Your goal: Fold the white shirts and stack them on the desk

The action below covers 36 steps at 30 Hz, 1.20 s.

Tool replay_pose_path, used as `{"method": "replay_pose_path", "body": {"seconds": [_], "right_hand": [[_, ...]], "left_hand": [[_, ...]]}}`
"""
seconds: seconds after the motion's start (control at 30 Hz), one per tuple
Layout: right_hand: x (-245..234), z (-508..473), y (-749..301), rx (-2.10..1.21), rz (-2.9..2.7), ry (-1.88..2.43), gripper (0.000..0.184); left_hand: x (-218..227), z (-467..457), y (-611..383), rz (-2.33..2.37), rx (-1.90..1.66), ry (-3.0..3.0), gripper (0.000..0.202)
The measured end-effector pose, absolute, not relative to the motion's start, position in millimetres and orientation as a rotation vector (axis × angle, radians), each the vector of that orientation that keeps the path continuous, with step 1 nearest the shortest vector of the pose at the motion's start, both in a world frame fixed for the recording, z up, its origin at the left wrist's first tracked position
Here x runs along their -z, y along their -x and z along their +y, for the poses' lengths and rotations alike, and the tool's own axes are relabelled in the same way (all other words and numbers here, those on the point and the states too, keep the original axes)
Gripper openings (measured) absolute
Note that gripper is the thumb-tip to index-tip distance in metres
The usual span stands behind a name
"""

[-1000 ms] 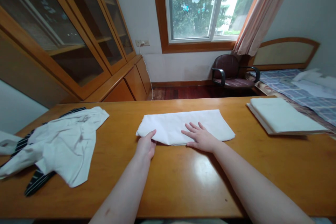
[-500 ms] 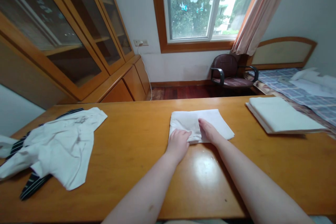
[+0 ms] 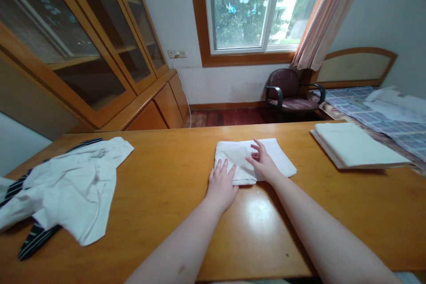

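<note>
A folded white cloth [image 3: 276,159] lies on the wooden table [image 3: 166,186] in front of me. My left hand [image 3: 221,184] rests flat at its near left corner, fingers spread and open, fingertips on the cloth. My right hand [image 3: 264,163] lies on the middle of the cloth with fingers stretched out, pressing it flat. Neither hand grips anything.
A crumpled white shirt with a dark striped tie [image 3: 66,186] lies at the table's left. A neat stack of folded pale cloth [image 3: 356,146] sits at the right. Beyond the table stand a dark armchair [image 3: 293,93], a bed [image 3: 376,106] and a glass-fronted cabinet [image 3: 83,44].
My left hand carried the cloth's left end over to the right, halving its length. Both hands have since let go and now lie flat on the folded cloth.
</note>
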State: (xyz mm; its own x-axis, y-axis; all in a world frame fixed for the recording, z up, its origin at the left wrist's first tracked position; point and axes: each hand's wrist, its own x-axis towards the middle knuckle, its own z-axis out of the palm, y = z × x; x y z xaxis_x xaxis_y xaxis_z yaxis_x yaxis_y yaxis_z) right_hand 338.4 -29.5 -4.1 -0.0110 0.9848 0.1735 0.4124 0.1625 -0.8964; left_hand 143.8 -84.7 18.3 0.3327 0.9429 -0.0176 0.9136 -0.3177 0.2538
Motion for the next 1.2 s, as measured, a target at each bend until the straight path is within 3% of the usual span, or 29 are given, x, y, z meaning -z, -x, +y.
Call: {"method": "replay_pose_path", "body": {"seconds": [0.07,0.27,0.47,0.77,1.2], "right_hand": [[3.6,-22.2,-339.5,-0.862,-1.451,1.462,0.076],[-34.1,11.1,-340.3,-1.058,-1.585,1.787,0.052],[-44.1,34.4,-330.7,-0.841,-1.884,1.757,0.031],[-6.4,51.5,-332.3,-0.812,-1.67,1.646,0.032],[6.7,57.3,-327.8,-0.629,-1.615,1.759,0.043]], "left_hand": [[-18.8,-84.0,-143.4,1.686,-0.182,-2.387,0.059],[-15.0,-86.5,-144.3,1.681,-0.202,-2.414,0.056],[-15.5,-84.4,-142.7,1.601,-0.204,-2.475,0.054],[-17.5,-80.6,-144.8,1.35,-0.281,-2.61,0.04],[-14.8,-74.5,-150.0,1.407,-0.478,-2.517,0.018]]}}
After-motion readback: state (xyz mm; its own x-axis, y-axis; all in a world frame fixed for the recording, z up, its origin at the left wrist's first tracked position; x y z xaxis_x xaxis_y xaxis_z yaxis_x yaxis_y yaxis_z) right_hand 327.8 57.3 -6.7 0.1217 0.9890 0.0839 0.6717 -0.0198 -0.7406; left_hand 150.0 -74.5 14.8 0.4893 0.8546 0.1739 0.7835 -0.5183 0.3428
